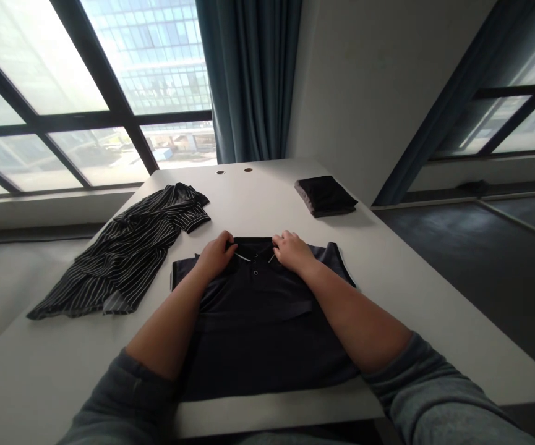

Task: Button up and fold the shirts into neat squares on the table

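A dark polo shirt [267,334] lies front side up on the white table, its collar away from me and its hem near the table's front edge. My left hand [218,252] pinches the left side of the collar, thumb and fingers closed on the cloth. On the collar's right side, my right hand [291,250] grips the fabric in the same way. White trim edges the collar and sleeves, and small buttons run down below the neck. Both forearms reach across the shirt and cover parts of its sides.
A black-and-white striped garment [128,253] lies crumpled on the table's left. Folded dark clothes [325,194] sit at the far right. Two round holes are set in the white table [258,204] near its back edge. A blue curtain [253,80] and windows stand behind.
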Available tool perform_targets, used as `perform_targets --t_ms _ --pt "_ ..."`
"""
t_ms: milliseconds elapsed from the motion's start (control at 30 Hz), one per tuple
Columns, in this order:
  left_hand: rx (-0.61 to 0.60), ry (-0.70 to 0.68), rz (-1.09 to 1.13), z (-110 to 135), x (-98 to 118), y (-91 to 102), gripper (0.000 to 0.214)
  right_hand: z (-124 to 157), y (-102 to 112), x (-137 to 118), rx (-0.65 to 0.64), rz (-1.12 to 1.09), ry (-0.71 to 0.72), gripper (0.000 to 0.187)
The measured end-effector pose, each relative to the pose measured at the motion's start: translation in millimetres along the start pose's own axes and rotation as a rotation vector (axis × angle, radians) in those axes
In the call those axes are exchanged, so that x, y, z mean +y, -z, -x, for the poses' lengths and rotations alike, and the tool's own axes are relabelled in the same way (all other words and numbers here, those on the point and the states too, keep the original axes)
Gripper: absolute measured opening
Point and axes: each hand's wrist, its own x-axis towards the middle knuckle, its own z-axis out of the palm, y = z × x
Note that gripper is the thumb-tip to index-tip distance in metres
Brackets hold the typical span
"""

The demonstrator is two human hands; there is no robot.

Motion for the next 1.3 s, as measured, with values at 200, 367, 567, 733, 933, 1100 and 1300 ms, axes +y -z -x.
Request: perform_targets --t_ms 200,367,567,733,933,1100,1300 --pt "0.058 -0.085 0.071 -49.1 -10.9 -2.3 0.033 -51.1 11.5 28.3 -0.089 -0.236 0.003 0.021" --pt "-0.014 -0.145 -0.027 -84.9 -28.8 -16.2 0.026 -91.6 13.8 38.0 -0.070 -0.296 0.048 0.017" --pt "0.039 -0.094 -0.082 -80.3 -49.4 -36.0 0.031 -101.1 -1.1 44.4 -0.009 -0.357 0.136 0.036" --pt "-0.180 0.110 -0.171 -80.2 -60.2 -43.7 0.048 -95.7 -12.2 44.2 -0.167 -0.217 -0.011 0.045" --pt "-0.276 0.017 -0.129 -96.5 -60.9 -36.4 0.025 -105.8 0.1 43.0 -0.351 -0.159 -0.064 0.026" --pt "-0.198 -0.055 -0.038 -91.1 -57.4 -35.9 0.015 -111.8 17.7 41.5 -0.429 -0.163 -0.010 0.017" --pt "-0.136 -0.071 0.165 -80.1 -64.9 -37.9 0.021 -108.0 30.0 42.3 -0.611 -0.313 -0.036 0.032"
